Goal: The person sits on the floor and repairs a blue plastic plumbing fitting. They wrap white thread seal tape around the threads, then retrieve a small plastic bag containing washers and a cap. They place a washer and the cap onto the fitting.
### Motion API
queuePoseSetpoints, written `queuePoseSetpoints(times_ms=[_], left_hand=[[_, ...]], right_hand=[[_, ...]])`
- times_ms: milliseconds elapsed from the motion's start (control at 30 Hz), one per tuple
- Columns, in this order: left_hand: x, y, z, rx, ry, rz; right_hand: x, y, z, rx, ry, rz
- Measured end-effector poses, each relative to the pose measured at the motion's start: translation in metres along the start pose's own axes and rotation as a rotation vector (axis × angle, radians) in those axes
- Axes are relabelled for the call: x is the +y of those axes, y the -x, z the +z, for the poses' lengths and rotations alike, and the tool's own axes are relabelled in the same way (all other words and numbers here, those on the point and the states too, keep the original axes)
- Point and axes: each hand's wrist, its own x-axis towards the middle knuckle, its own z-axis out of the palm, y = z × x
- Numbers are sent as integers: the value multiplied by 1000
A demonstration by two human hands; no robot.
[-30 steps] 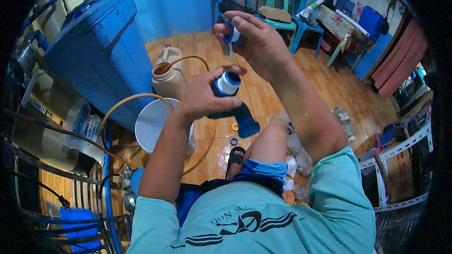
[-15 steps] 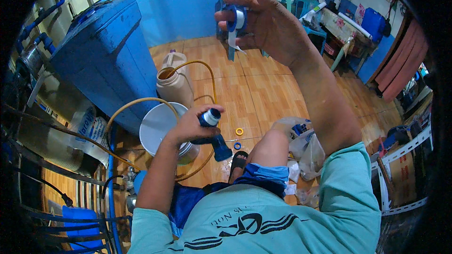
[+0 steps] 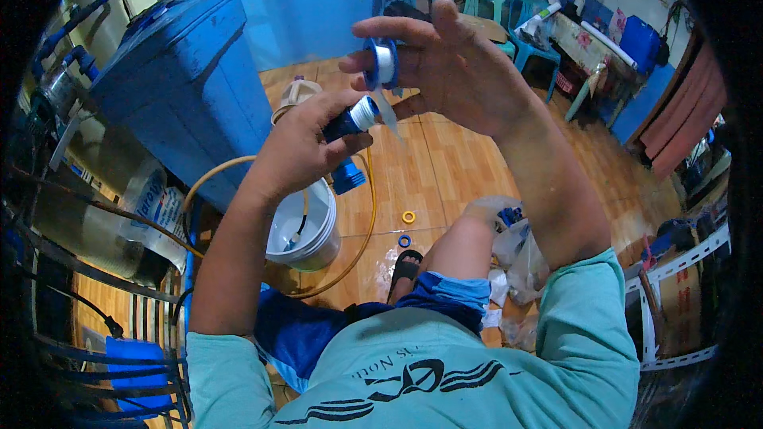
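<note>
My left hand (image 3: 300,141) is closed around a blue pipe fitting (image 3: 348,176). White tape (image 3: 365,114) covers the fitting's upper end, which tilts up toward the right; my palm and fingers hide much of its body. Just above and to the right, my right hand (image 3: 469,71) carries a roll of thread seal tape (image 3: 385,63) on a blue spool, held at its fingers. A loose strip of that tape (image 3: 388,114) hangs from the spool beside the wrapped end. Whether the strip touches the fitting I cannot tell.
A white bucket (image 3: 320,236) with a hose (image 3: 372,214) stands below my left hand, near a beige jug (image 3: 300,95). Yellow (image 3: 409,216) and blue (image 3: 404,241) rings lie on the floor. A large blue cabinet (image 3: 187,83) is left; plastic bags (image 3: 520,250) lie right.
My left hand has risen with the blue fitting, bringing its wrapped end up close to the tape. My right hand has come slightly lower, still holding the roll.
</note>
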Motion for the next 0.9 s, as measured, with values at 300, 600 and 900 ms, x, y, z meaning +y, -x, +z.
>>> queuePoseSetpoints(times_ms=[300,600,900], left_hand=[[-8,7,11,169,-357,112],[-20,0,9,380,-460,379],[-12,8,8,310,-479,438]], right_hand=[[11,-20,3,89,1,-64],[12,-27,10,135,7,-19],[14,-36,7,194,37,-5]])
